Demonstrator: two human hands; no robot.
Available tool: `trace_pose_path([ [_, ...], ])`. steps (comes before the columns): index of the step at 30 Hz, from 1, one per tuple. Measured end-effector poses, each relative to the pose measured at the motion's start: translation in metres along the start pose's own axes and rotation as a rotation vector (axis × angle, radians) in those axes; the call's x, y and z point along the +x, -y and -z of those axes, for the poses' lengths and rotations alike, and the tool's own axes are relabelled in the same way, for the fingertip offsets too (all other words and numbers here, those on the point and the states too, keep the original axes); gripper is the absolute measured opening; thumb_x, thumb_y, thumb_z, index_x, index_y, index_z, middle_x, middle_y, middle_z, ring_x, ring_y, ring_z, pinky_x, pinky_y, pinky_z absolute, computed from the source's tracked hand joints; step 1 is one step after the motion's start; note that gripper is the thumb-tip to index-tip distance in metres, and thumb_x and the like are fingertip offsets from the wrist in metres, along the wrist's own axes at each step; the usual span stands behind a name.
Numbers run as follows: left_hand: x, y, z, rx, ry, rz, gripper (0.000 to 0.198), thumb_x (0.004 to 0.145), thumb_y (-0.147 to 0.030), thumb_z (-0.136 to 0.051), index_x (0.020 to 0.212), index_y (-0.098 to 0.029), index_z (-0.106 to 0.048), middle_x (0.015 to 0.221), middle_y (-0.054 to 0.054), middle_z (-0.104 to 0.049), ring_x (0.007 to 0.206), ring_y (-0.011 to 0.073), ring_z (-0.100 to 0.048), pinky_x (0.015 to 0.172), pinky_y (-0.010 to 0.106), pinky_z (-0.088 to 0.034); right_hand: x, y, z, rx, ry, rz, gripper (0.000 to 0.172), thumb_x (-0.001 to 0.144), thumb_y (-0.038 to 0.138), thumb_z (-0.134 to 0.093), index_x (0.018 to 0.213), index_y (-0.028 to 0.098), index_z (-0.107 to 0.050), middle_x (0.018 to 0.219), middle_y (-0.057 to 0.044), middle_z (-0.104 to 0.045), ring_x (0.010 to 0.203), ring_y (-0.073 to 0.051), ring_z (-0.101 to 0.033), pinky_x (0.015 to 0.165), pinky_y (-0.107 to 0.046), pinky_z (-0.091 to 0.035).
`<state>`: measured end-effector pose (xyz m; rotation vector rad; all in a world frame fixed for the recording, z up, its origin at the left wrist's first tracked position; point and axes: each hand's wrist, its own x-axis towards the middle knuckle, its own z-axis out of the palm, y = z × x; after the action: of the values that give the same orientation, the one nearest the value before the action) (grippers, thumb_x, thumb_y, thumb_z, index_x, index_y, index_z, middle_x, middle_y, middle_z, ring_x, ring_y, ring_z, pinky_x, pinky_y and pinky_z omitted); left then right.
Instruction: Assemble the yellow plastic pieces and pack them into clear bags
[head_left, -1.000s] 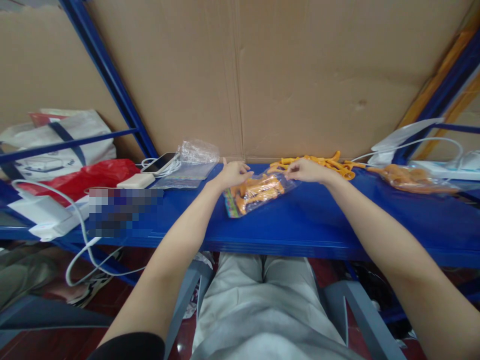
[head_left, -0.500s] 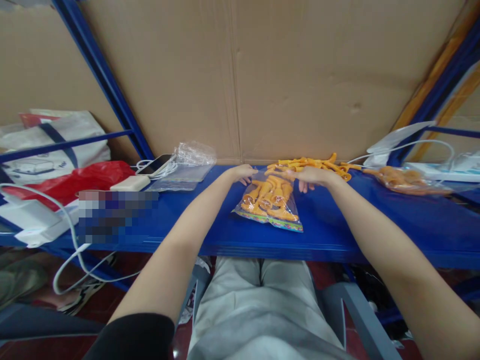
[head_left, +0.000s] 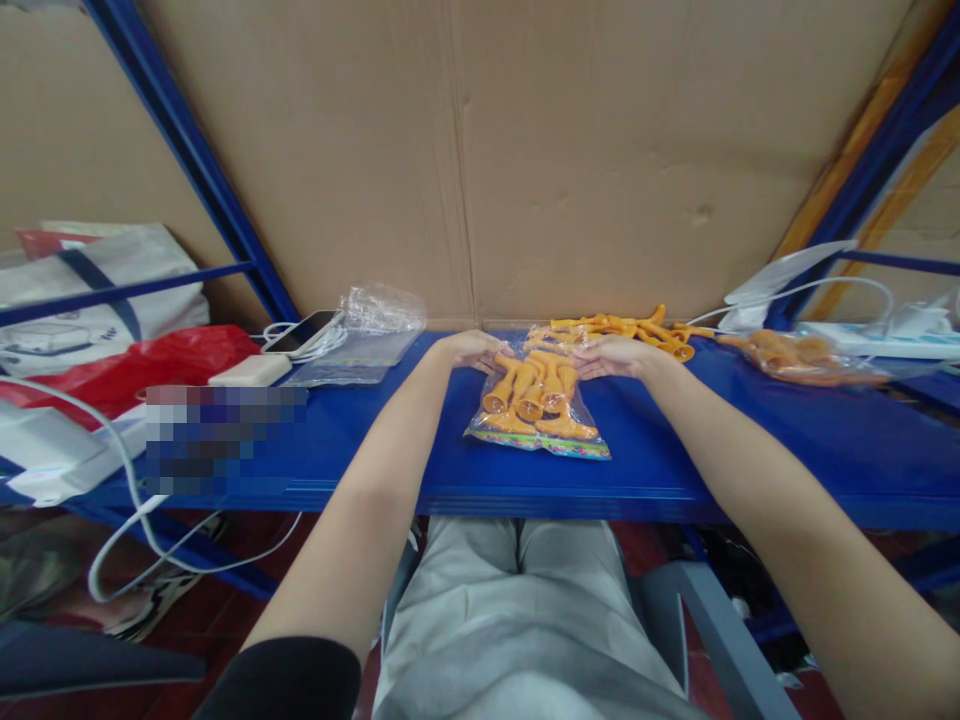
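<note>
A clear plastic bag with a colourful printed strip along its near edge lies on the blue table. Inside it sit several orange plastic pieces with flared, hollow ends. My left hand grips the bag's far left side, fingers closed on the film. At the far right side, my right hand is closed on the bag too. Loose orange pieces of the same sort lie in a heap behind my right hand. Fingertips of both hands are partly hidden by shiny film.
A stack of clear bags, a phone and a white block lie to the left, near a red bag and cables. Another filled bag lies right. A cardboard wall rises behind the blue table.
Both hands now grip the bag more evenly at its far sides. The bag lies flatter and its orange pieces have spread out a little. My view has shifted slightly.
</note>
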<state>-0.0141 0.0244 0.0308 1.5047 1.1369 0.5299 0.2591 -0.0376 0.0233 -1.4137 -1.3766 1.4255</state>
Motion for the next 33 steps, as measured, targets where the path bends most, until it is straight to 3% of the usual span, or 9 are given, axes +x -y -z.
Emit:
trace_pose_path([
  [3, -0.002, 0.005, 0.003, -0.035, 0.026, -0.038, 0.005, 0.081, -0.018, -0.074, 0.085, -0.015, -0.075, 0.082, 0.011, -0.077, 0.080, 0.0216, -0.074, 0.086, 0.040, -0.058, 0.002, -0.003, -0.002, 0.059, -0.021, 0.015, 0.020, 0.092, 0.004, -0.055, 0.079, 0.014, -0.066, 0.068, -0.005, -0.070, 0.062, -0.010, -0.067, 0.069, -0.022, -0.059],
  [8, -0.003, 0.007, 0.007, -0.076, 0.050, -0.093, 0.019, 0.069, -0.005, -0.080, 0.085, -0.014, -0.077, 0.081, 0.010, -0.077, 0.085, 0.0243, -0.074, 0.088, 0.043, -0.058, 0.006, -0.006, -0.004, 0.102, -0.013, 0.064, 0.023, 0.087, -0.003, -0.056, 0.092, 0.014, -0.071, 0.083, -0.006, -0.075, 0.071, -0.010, -0.070, 0.077, -0.025, -0.060],
  [13, -0.002, 0.004, 0.005, -0.020, -0.051, -0.157, 0.015, 0.064, 0.001, -0.078, 0.071, -0.013, -0.078, 0.077, 0.010, -0.077, 0.085, 0.0252, -0.074, 0.087, 0.042, -0.059, 0.011, -0.010, 0.000, 0.070, 0.002, 0.147, 0.018, 0.082, 0.000, -0.063, 0.075, 0.015, -0.071, 0.074, -0.006, -0.073, 0.067, -0.011, -0.068, 0.074, -0.026, -0.061],
  [19, 0.002, 0.001, -0.004, 0.217, -0.197, -0.335, 0.030, 0.057, 0.009, -0.053, 0.051, -0.015, -0.070, 0.065, 0.004, -0.073, 0.074, 0.0192, -0.071, 0.084, 0.037, -0.058, 0.011, -0.009, -0.007, -0.077, -0.054, 0.221, 0.020, 0.071, 0.001, -0.066, 0.058, 0.016, -0.062, 0.058, -0.001, -0.066, 0.056, -0.010, -0.063, 0.068, -0.024, -0.057],
  [24, 0.000, -0.007, -0.009, 0.584, -0.279, -0.593, 0.029, 0.052, 0.006, -0.047, 0.041, -0.017, -0.061, 0.058, 0.004, -0.068, 0.079, 0.0212, -0.069, 0.092, 0.034, -0.051, 0.008, 0.001, -0.016, -0.392, -0.122, 0.277, 0.031, 0.081, 0.014, -0.054, 0.051, 0.017, -0.059, 0.050, -0.003, -0.061, 0.052, -0.013, -0.059, 0.058, -0.023, -0.049],
  [29, -0.010, -0.016, -0.016, 0.934, -0.344, -0.744, 0.025, 0.066, 0.001, -0.051, 0.059, -0.017, -0.067, 0.099, 0.011, -0.074, 0.103, 0.0253, -0.067, 0.100, 0.035, -0.047, 0.006, 0.005, -0.025, -0.632, -0.223, 0.389, 0.046, 0.090, 0.036, -0.052, 0.048, 0.019, -0.051, 0.049, -0.002, -0.055, 0.054, -0.014, -0.055, 0.059, -0.026, -0.046],
  [33, -0.010, -0.015, -0.016, 1.074, -0.392, -0.820, 0.030, 0.079, -0.004, -0.048, 0.088, -0.016, -0.073, 0.117, 0.011, -0.070, 0.112, 0.0223, -0.065, 0.101, 0.031, -0.048, 0.009, 0.004, -0.028, -0.600, -0.379, 0.567, 0.039, 0.077, 0.051, -0.070, 0.061, 0.020, -0.052, 0.063, -0.002, -0.061, 0.064, -0.017, -0.058, 0.064, -0.029, -0.048],
])
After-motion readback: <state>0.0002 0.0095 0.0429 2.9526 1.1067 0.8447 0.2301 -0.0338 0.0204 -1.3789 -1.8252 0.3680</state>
